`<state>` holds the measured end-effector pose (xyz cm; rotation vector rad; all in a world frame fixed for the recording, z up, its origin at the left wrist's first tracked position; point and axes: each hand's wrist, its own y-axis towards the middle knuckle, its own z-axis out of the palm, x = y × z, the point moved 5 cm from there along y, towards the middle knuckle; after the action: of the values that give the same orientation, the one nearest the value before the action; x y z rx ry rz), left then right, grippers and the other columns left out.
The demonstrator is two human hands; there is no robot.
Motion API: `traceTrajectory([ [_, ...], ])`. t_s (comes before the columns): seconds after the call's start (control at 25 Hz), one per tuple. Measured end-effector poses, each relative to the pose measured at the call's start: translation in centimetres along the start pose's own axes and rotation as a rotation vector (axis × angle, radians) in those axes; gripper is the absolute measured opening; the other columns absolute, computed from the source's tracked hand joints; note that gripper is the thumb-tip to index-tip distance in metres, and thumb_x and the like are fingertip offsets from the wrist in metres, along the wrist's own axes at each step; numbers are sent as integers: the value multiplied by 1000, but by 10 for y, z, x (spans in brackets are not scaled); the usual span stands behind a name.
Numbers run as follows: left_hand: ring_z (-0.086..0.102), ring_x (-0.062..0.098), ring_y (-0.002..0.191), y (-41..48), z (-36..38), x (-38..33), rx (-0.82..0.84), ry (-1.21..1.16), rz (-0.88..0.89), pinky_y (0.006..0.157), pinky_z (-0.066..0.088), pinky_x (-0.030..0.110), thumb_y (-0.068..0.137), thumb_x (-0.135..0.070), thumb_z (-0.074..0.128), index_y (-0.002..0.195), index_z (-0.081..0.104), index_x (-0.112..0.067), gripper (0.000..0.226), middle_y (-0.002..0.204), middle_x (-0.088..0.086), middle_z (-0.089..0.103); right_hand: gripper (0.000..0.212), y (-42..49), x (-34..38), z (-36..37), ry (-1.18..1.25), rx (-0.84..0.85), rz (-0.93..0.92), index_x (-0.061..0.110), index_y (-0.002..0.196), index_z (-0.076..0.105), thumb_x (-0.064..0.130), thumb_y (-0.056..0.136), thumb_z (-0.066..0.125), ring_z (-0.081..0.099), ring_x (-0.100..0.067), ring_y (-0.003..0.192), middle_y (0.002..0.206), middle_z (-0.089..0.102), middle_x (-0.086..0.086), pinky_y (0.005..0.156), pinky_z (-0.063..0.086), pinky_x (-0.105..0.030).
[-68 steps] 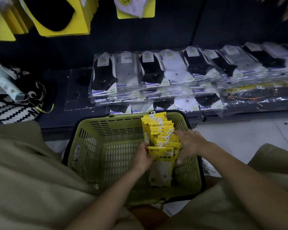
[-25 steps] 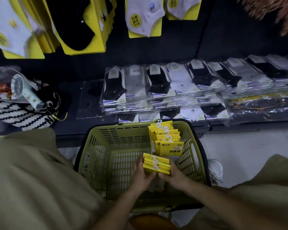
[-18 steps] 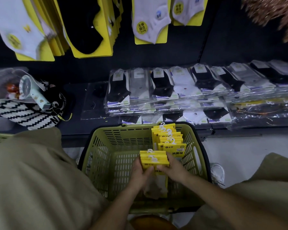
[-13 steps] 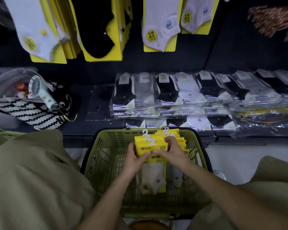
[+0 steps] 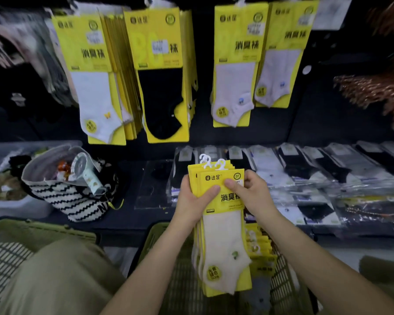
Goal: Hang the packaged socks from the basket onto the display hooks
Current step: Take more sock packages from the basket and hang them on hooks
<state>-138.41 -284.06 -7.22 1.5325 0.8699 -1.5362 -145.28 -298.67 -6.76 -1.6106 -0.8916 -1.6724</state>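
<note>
Both hands hold up a small stack of packaged socks [image 5: 223, 235]: yellow cards with pale socks and white plastic hooks on top. My left hand [image 5: 192, 198] grips the stack's left edge, thumb across the front card. My right hand [image 5: 248, 192] pinches the right side near the top. Under the stack stands the green basket [image 5: 282, 283], with more yellow sock packs [image 5: 259, 248] inside it. On the dark wall above hang rows of yellow sock packs [image 5: 162, 73]; the display hooks themselves are hidden behind them.
A shelf carries clear-bagged black, grey and white socks [image 5: 305, 171]. A zigzag-patterned bag [image 5: 71, 189] with a small white fan sits at the left, beside a grey tray [image 5: 14, 208]. A second green basket [image 5: 32, 233] shows at lower left, by my knee.
Both hands took a few packs from the row in the basket and lifted them upright above it. The camera tilted up, bringing the hanging packs on the wall into view.
</note>
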Motion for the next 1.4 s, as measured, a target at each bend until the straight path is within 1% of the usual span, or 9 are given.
traceTrajectory([
  [0.28, 68, 0, 84, 41, 3, -110, 56, -29, 206, 63, 53, 17, 56, -42, 73, 102, 51, -33, 51, 94, -14, 68, 19, 30, 115, -6, -4, 39, -249, 22, 83, 68, 33, 68, 71, 69, -8, 73, 79, 73, 4, 61, 55, -21],
  [0.44, 64, -9, 83, 70, 16, -173, 69, 0, 345, 63, 51, 12, 58, -50, 67, 102, 48, -36, 50, 99, -16, 63, 4, 57, 180, -11, -56, 18, -365, 26, 85, 66, 23, 82, 67, 66, 3, 71, 79, 71, 12, 58, 50, -12],
  [0.6, 63, -10, 84, 101, 31, -219, 83, 28, 433, 63, 51, 9, 72, -44, 68, 108, 48, -34, 43, 102, -18, 62, 27, 83, 219, -21, 2, -84, -346, 12, 102, 65, 30, 82, 67, 68, -11, 83, 94, 71, 0, 66, 56, -24],
  [0.72, 64, -6, 86, 118, 37, -232, 45, -40, 442, 64, 53, 13, 81, -36, 65, 102, 51, -35, 26, 101, -16, 64, 32, 96, 234, -31, 52, -194, -318, 7, 89, 66, 37, 80, 69, 66, -19, 76, 88, 70, -8, 63, 56, -34],
  [0.8, 64, -3, 88, 123, 33, -234, -19, -55, 441, 65, 53, 15, 83, -36, 64, 103, 52, -34, 23, 102, -15, 63, 28, 101, 240, -35, 97, -269, -355, 5, 78, 61, 32, 85, 66, 63, -17, 71, 78, 65, -8, 65, 52, -32],
  [0.96, 62, 8, 96, 130, 13, -258, -172, 53, 543, 76, 52, 26, 85, -32, 64, 109, 53, -22, 28, 102, -11, 62, 40, 114, 250, -35, 53, -272, -357, -9, 85, 50, 30, 92, 56, 50, -35, 72, 80, 52, -23, 70, 47, -42],
  [1.12, 62, 2, 88, 132, -12, -286, -242, 83, 626, 66, 49, 20, 83, -36, 65, 103, 54, -25, 26, 96, -13, 63, 28, 121, 261, -32, 116, -265, -388, 10, 70, 44, 22, 93, 54, 43, -19, 65, 71, 43, -10, 56, 38, -27],
  [1.24, 63, -1, 84, 129, -29, -294, -273, 35, 629, 60, 47, 14, 82, -39, 63, 95, 54, -30, 18, 93, -13, 64, 27, 124, 263, -30, 57, -287, -453, 6, 74, 43, 22, 93, 54, 37, -19, 62, 69, 39, -10, 51, 32, -25],
  [1.4, 64, 9, 91, 128, -32, -294, -251, 74, 642, 73, 52, 28, 83, -36, 63, 102, 56, -25, 23, 101, -6, 66, 34, 130, 268, -39, 162, -255, -483, -13, 86, 47, 20, 92, 55, 44, -24, 72, 79, 47, -13, 65, 39, -37],
])
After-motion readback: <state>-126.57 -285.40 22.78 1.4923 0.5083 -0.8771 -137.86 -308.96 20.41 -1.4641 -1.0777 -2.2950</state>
